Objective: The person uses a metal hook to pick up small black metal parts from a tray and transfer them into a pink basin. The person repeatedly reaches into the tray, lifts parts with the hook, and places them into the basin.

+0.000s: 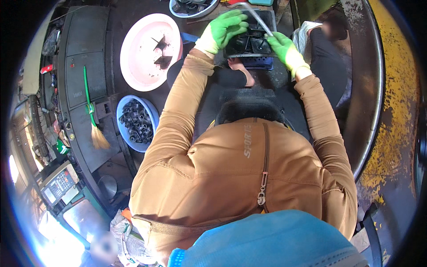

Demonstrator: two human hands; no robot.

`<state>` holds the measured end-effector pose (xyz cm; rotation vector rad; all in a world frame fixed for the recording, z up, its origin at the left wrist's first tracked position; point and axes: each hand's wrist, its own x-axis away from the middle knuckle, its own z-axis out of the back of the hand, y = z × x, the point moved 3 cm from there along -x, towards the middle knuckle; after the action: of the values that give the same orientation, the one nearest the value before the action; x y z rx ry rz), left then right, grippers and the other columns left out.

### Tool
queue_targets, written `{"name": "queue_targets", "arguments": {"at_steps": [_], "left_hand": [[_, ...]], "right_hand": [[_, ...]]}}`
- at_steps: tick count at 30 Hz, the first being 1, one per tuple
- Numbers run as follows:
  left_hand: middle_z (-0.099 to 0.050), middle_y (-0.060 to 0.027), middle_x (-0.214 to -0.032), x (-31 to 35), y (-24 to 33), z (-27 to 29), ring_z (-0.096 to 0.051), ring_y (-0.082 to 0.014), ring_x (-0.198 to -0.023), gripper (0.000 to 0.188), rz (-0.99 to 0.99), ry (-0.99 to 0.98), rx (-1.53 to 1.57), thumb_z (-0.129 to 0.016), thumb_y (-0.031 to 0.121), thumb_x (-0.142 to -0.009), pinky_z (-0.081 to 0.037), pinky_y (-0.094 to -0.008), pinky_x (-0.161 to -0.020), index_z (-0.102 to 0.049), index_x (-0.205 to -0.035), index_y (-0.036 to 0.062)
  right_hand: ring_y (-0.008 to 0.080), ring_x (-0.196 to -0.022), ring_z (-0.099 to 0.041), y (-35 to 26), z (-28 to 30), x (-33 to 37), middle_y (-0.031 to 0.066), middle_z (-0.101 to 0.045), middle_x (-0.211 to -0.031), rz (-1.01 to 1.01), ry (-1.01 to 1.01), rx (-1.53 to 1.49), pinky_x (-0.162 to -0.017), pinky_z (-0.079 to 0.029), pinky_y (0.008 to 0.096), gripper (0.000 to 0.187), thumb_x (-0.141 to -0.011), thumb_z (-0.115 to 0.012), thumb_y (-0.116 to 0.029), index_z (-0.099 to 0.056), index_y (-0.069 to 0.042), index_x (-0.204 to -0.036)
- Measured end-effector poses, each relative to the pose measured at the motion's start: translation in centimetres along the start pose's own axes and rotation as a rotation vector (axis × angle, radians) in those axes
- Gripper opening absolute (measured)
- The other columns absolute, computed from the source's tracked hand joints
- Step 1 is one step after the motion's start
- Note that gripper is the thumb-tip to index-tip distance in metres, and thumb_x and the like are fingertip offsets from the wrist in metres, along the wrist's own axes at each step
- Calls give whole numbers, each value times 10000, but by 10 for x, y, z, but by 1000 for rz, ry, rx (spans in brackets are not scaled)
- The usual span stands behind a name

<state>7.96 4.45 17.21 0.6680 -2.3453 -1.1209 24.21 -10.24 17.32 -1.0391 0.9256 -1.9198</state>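
My right hand (286, 51), in a green and white glove, is closed around the lower end of a bent silver metal rod (260, 20). The rod slants up and to the left, curving at its far end. Nothing shows in my left hand (224, 30), gloved the same way; its fingers are apart and reach toward the rod. Below both hands, a dark tray (271, 18) holds black molded parts (257, 44). Under the tray, part of a blue crate (260, 63) shows between my legs.
To the left stands a pink basin (129, 55) with a few dark pieces. Nearer is a blue basin (155, 113) full of small black parts; another blue basin (171, 5) sits at the far edge. A green-handled broom (91, 111) leans by grey cabinets (84, 31). A yellow, worn metal surface (396, 89) borders the right.
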Motion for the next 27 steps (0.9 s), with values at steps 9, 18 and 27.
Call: {"name": "queue_targets", "arguments": {"at_steps": [9,18,27], "left_hand": [[-652,-53,-1056,-82,-91,83,-573,-274,-1042,312,-78,13,-2282,-608,214,-771,-452,-445,-845,-681,-1073,186],[-671,-153,-1024,-82,-41,80,-642,-271,-926,346,-183,153,-1670,-613,317,-847,-489,-399,-806,-668,-1057,48],[-677,-110,-840,41,-109,137,-656,-187,-618,215,399,546,71,-651,174,-864,-551,-246,-485,-639,-990,0]], "right_hand": [[43,-548,-449,32,12,-5,-30,-534,-778,-125,-41,-619,-477,-358,191,276,-935,-557,-230,-561,-69,-1159],[40,-562,-407,30,1,-8,-45,-507,-753,-83,-57,-660,-507,-336,193,214,-921,-575,-254,-585,-79,-1043],[166,-906,-584,63,-51,-3,91,-658,-965,-21,-139,-15,-829,-438,301,336,-926,-541,-321,-627,-46,-1100]]}}
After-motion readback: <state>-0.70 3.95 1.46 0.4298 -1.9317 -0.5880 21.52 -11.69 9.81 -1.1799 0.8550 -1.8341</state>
